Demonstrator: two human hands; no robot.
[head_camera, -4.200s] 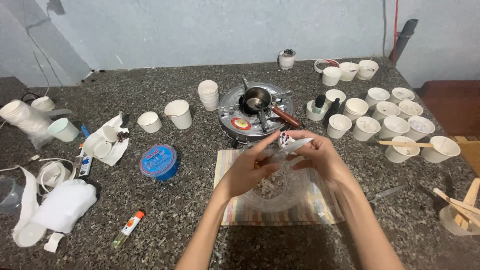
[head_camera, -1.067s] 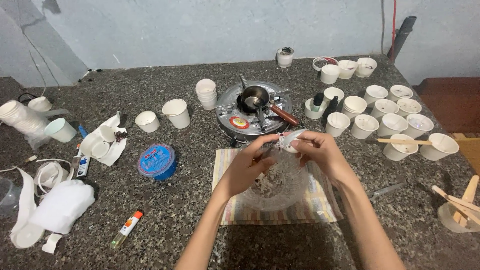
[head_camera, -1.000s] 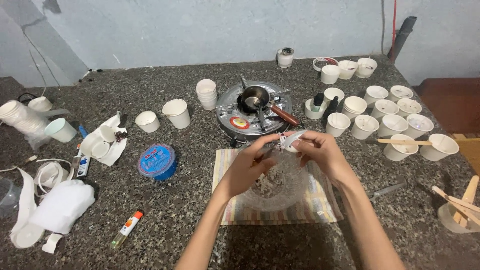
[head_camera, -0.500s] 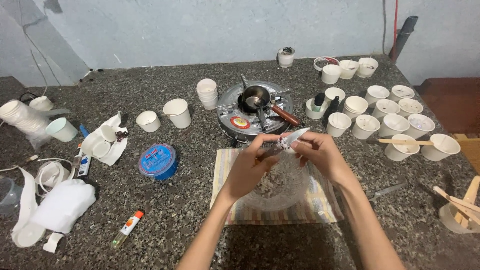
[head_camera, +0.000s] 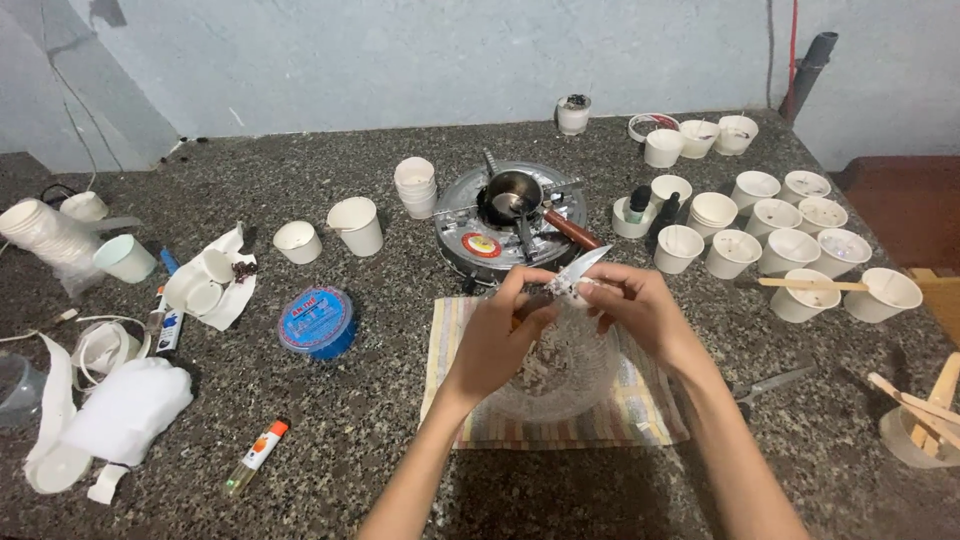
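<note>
A dark speckled stone counter (head_camera: 330, 420) runs back to a pale blue-grey wall (head_camera: 400, 50), with a grey pipe (head_camera: 808, 70) standing in the far right corner.

Near the middle, a clear glass bowl (head_camera: 560, 375) sits on a striped cloth mat (head_camera: 450, 400) and holds pale broken bits. Both hands work just above its far rim: the left hand (head_camera: 497, 340) is clenched around the handle of a small knife (head_camera: 578, 268), blade pointing up and to the right, while the right hand (head_camera: 630, 305) pinches a small white piece (head_camera: 583, 289) against the blade.

Just beyond the bowl stands a round metal stove (head_camera: 470, 225) with a small dark pot (head_camera: 508, 195) on it — its brown handle points toward the near right. To the right is a cluster of white paper cups (head_camera: 770, 235), most with something pale inside; a flat wooden stick (head_camera: 800, 284) lies across two of them. A short stack of cups (head_camera: 416, 187) stands left of the stove, and two single cups (head_camera: 340, 232) further left.

Left of the mat lies a round blue tin (head_camera: 318, 322) with a red label. Near it, toward the front, lies a slim lighter (head_camera: 257, 457) with an orange tip — white cloth and wrappings (head_camera: 120, 410) crowd the left edge.
</note>
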